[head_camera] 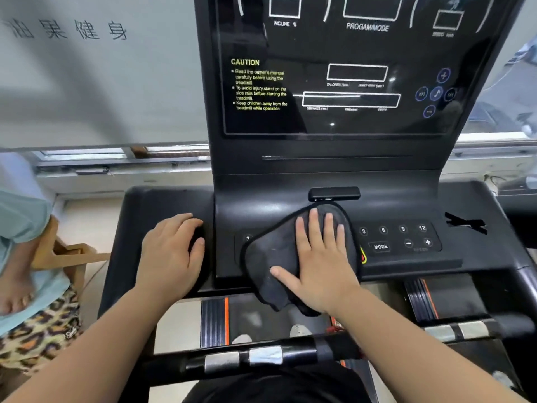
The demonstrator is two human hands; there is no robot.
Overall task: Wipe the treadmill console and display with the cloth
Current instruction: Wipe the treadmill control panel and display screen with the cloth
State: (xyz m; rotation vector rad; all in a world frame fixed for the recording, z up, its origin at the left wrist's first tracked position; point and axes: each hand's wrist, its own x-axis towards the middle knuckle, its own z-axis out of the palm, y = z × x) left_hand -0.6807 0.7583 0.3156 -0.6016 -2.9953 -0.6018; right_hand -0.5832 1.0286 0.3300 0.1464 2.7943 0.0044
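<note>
Two hands sit on the console (290, 181): the left hand (171, 251) rests loose and empty at its left end, the right hand (319, 257) presses the cloth (267, 257) flat on its middle; likely next, carry it up to the display (334, 82).

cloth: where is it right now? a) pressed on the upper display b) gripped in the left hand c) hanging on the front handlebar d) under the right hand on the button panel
D: the right hand lies flat, fingers straight, on the cloth, which covers the middle of the button panel.
</note>
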